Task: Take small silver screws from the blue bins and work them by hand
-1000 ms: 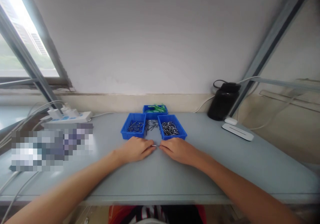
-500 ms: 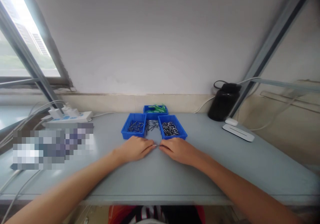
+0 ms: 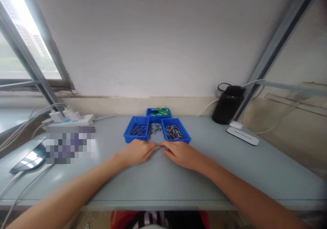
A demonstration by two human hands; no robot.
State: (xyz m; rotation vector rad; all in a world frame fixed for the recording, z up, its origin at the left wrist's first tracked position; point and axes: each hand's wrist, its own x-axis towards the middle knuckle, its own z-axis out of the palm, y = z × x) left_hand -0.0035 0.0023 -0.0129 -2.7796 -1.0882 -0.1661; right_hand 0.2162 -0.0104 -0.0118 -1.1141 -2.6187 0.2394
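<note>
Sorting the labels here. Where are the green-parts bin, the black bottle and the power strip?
green-parts bin (image 3: 150,110): head view, left rim.
black bottle (image 3: 227,106): head view, body.
power strip (image 3: 76,121): head view, top face.

Bright daylight from window (image 3: 17,48) at left, soft shadows, wide-angle edge distortion

A grey table (image 3: 230,174) carries three blue bins (image 3: 137,129) at twelve o'clock, loose metal pins (image 3: 155,128) between them, a black bottle (image 3: 228,103) and white device (image 3: 242,136) at two o'clock, a power strip (image 3: 71,121) at ten, both hands resting near centre
</note>
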